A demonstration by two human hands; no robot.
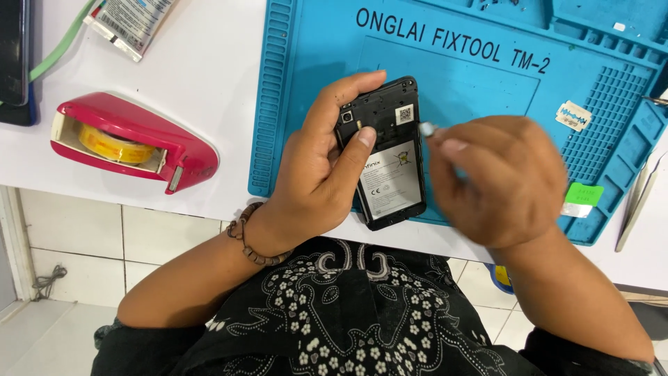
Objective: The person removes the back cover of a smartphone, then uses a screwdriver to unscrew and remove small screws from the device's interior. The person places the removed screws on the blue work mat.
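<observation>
A black phone (387,150) with its back cover off lies on the blue repair mat (480,83), its battery and upper frame exposed. My left hand (321,174) grips the phone's left side, with the thumb pressed on the battery's top and the index finger along the top edge. My right hand (502,177) is closed around a small tool whose metal tip (426,129) sits just off the phone's upper right edge. The tool's handle is hidden in my fist.
A red tape dispenser (132,143) stands on the white table at the left. A foil packet (132,22) lies at the top left. Tweezers (639,198) rest at the right edge, near a green sticker (583,196) and a small white label (574,115) on the mat.
</observation>
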